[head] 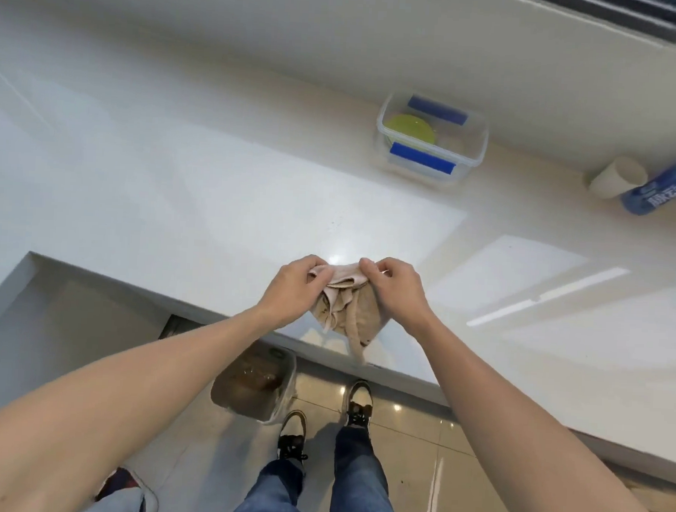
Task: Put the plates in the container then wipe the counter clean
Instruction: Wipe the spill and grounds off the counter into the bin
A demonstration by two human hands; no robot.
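2 hands, left hand (293, 288) and right hand (395, 290), pinching beige cloth (347, 307) above glossy white counter (175, 192), tiled floor (408, 447) below

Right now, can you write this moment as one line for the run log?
plates: green plate in container | left hand: holds cloth | right hand: holds cloth | counter: wiping not yet begun

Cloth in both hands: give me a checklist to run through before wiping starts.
1. Plates in the container: ok, a green plate lies inside; others cannot tell.
2. Cloth gripped by left hand and right hand: ok.
3. Cloth folded flat: not ok, bunched and hanging.
4. Counter ahead free of items: ok.
5. Cup and bottle moved aside: not ok, they remain at the far right.
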